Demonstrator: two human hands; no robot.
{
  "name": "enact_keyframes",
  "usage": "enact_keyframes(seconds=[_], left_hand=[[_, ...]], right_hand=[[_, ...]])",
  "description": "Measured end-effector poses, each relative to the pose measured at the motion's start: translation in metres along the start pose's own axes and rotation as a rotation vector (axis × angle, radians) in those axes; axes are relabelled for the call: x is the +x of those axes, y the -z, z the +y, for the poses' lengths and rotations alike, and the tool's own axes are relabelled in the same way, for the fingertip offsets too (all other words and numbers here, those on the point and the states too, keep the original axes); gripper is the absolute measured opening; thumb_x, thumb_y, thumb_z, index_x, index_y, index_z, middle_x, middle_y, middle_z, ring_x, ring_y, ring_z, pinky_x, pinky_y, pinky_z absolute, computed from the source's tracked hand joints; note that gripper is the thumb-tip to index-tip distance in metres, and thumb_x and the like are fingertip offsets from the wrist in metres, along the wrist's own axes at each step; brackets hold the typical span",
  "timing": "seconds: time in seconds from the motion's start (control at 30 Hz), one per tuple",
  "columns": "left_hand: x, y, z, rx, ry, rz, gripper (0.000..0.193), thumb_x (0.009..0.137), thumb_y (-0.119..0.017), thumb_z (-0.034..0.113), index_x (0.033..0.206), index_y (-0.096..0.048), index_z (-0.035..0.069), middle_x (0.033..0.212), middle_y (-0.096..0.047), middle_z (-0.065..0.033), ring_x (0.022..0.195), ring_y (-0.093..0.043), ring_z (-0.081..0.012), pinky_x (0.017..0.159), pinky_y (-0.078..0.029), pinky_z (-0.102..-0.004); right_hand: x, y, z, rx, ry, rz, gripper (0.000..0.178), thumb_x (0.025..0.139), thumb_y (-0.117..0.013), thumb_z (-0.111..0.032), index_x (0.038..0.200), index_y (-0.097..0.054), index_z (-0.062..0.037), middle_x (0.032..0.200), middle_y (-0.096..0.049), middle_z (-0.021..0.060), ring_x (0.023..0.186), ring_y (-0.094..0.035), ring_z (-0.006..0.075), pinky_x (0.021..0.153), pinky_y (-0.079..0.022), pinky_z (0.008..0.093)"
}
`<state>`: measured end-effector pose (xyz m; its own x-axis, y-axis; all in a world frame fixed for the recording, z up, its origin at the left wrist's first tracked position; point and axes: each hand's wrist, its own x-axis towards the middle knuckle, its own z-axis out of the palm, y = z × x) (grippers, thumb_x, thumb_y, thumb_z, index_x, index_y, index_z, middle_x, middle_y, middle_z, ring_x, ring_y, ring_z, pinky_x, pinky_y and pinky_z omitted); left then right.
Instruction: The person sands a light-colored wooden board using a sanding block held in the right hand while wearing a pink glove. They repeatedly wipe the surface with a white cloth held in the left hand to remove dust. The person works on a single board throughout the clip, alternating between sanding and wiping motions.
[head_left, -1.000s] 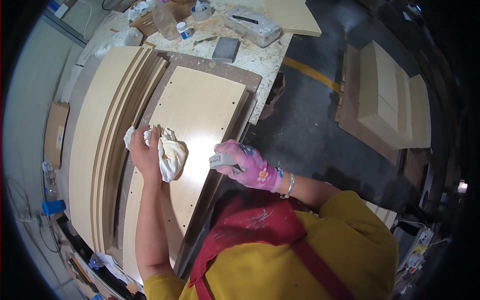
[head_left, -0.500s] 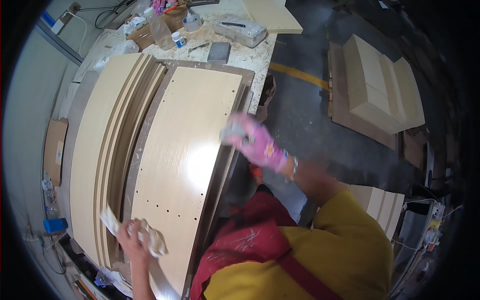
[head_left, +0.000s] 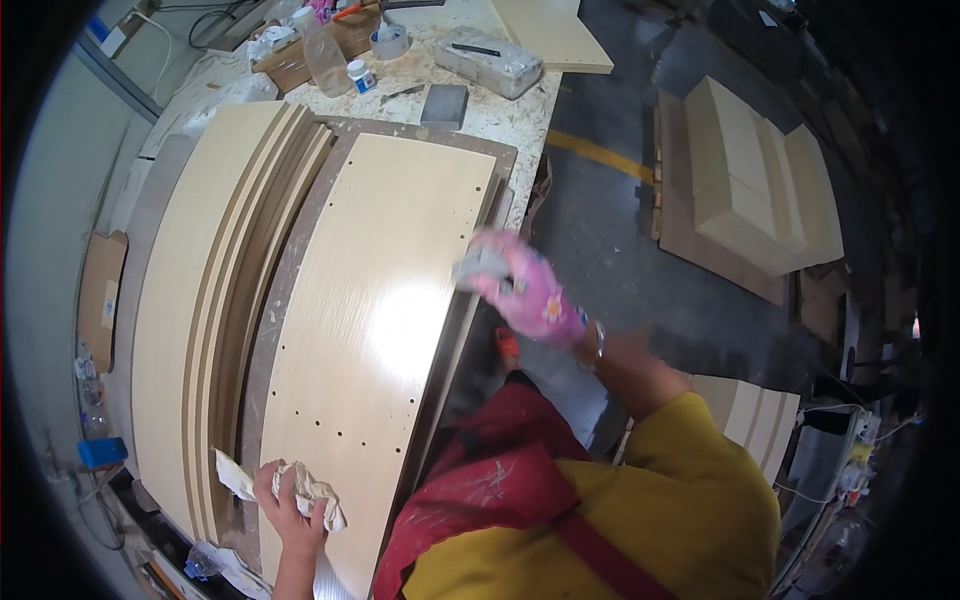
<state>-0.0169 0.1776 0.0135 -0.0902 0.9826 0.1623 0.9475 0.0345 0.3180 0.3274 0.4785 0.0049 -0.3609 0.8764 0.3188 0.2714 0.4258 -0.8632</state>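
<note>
A pale wooden panel (head_left: 350, 300) with small drilled holes lies in front of me, its curved far end away from me. My right hand (head_left: 535, 295), in a pink flowered glove, is closed around a grey sanding block (head_left: 480, 266) at the panel's right edge; it is slightly blurred. Low on the panel's left side, my bare left hand (head_left: 288, 512) grips a crumpled white cloth (head_left: 312, 492). One end of the cloth sticks out to the left, toward the gap beside a stack of similar curved panels (head_left: 195, 250).
Beyond the panel, the worktable (head_left: 400, 108) holds another grey block (head_left: 444, 106), a clear bottle (head_left: 322, 62), a small white bottle (head_left: 361, 76), a tape roll (head_left: 390, 43) and a wrapped slab (head_left: 487, 62). More panels (head_left: 760, 190) are stacked on the right.
My right hand has moved a little to the right with the sanding block, still at the panel edge. My left hand and the cloth have shifted slightly right. The whole view has also shifted slightly.
</note>
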Motion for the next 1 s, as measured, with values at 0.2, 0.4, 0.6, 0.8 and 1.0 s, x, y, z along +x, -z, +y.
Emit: enact_keyframes(seconds=[0.2,0.4,0.6,0.8,1.0], left_hand=[[-0.001,0.002,0.002,-0.006,-0.001,-0.01,0.055,0.083,-0.058,0.049,0.118,-0.053,0.007,0.125,-0.044,-0.0203,0.114,-0.043,-0.0406,0.095,-0.034,-0.0535],[-0.002,0.002,0.003,-0.019,-0.02,0.018,0.052,0.078,-0.064,0.037,0.117,-0.053,0.006,0.123,-0.046,-0.0209,0.113,-0.044,-0.0411,0.095,-0.034,-0.0531],[0.002,0.001,0.004,-0.02,-0.021,0.029,0.052,0.076,-0.067,0.034,0.117,-0.054,0.005,0.123,-0.047,-0.0198,0.113,-0.044,-0.0404,0.096,-0.034,-0.052],[0.0,0.006,0.014,-0.043,-0.003,0.077,0.044,0.074,-0.069,0.015,0.116,-0.056,0.006,0.122,-0.048,-0.0174,0.11,-0.045,-0.0385,0.095,-0.035,-0.0473],[-0.032,0.041,-0.006,0.064,0.038,0.066,0.036,0.07,-0.068,0.002,0.105,-0.063,0.007,0.116,-0.053,-0.0172,0.106,-0.051,-0.0368,0.091,-0.041,-0.0436]], right_hand=[[0.067,0.031,0.032,-0.092,-0.005,0.353,0.034,0.087,-0.062,-0.019,0.115,-0.052,-0.0029,0.107,-0.061,0.0192,0.098,-0.061,0.0306,0.085,-0.048,0.036],[0.026,-0.004,0.021,-0.101,-0.004,0.215,0.036,0.086,-0.063,-0.02,0.115,-0.049,-0.0056,0.095,-0.065,0.0178,0.087,-0.066,0.0329,0.073,-0.052,0.0389],[-0.099,-0.074,-0.053,0.028,0.127,-0.066,0.039,0.08,-0.069,-0.016,0.114,-0.054,-0.0029,0.103,-0.06,0.0146,0.091,-0.064,0.0321,0.077,-0.053,0.0388],[-0.046,-0.048,-0.024,0.239,-0.043,0.198,0.04,0.085,-0.063,-0.015,0.121,-0.049,-0.004,0.104,-0.058,0.0118,0.09,-0.06,0.0213,0.076,-0.052,0.034],[-0.03,-0.041,-0.003,-0.019,0.044,0.346,0.037,0.087,-0.061,-0.015,0.119,-0.047,-0.0037,0.098,-0.061,0.0148,0.094,-0.062,0.0247,0.079,-0.051,0.0363]])
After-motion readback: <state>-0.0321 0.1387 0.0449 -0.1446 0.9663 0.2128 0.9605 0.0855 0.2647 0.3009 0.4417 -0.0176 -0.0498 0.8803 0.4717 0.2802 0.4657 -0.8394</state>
